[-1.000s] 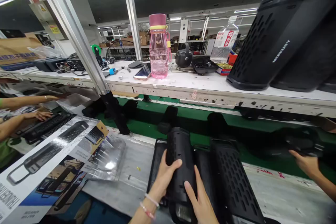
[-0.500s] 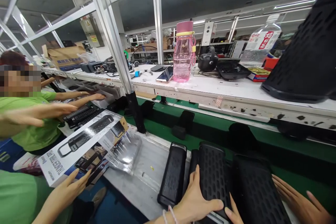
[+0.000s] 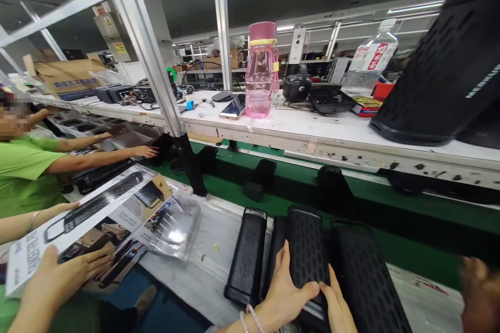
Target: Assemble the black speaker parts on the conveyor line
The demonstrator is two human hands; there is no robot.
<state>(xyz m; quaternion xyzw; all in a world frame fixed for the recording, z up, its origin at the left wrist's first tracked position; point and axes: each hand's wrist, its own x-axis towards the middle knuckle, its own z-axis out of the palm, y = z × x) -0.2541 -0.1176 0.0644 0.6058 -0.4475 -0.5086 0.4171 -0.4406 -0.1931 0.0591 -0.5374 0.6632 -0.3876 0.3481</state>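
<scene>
Hands meet on the middle black speaker (image 3: 308,250) at the near edge of the grey worktop (image 3: 213,265) — the left hand (image 3: 283,294), with beaded bracelets at the wrist, lies over the speaker's left flank, fingers pointing toward twelve o'clock and thumb hooked across its grille, grasping it. The right hand (image 3: 338,309) comes in from five o'clock, its fingertips touching the left thumb on the speaker's lower end; whether it grips or only rests there I cannot tell. This speaker lies flat, lengthwise, touching a larger perforated speaker (image 3: 365,281) at its three o'clock, while a slimmer black unit (image 3: 247,257) lies just beside it at nine o'clock. Farther toward nine o'clock a printed carton (image 3: 82,218) and a clear plastic blister tray (image 3: 172,226) sit on the worktop, with a co-worker's hand (image 3: 66,276) pressed on the carton. Beyond the green conveyor belt (image 3: 297,187), at twelve o'clock, a white shelf (image 3: 312,127) carries a pink water bottle (image 3: 261,70), a phone (image 3: 233,106) just beside it, a clear plastic bottle (image 3: 369,65) and a big black speaker (image 3: 437,73) at two o'clock. Another blurred hand (image 3: 478,291) shows at four o'clock.
</scene>
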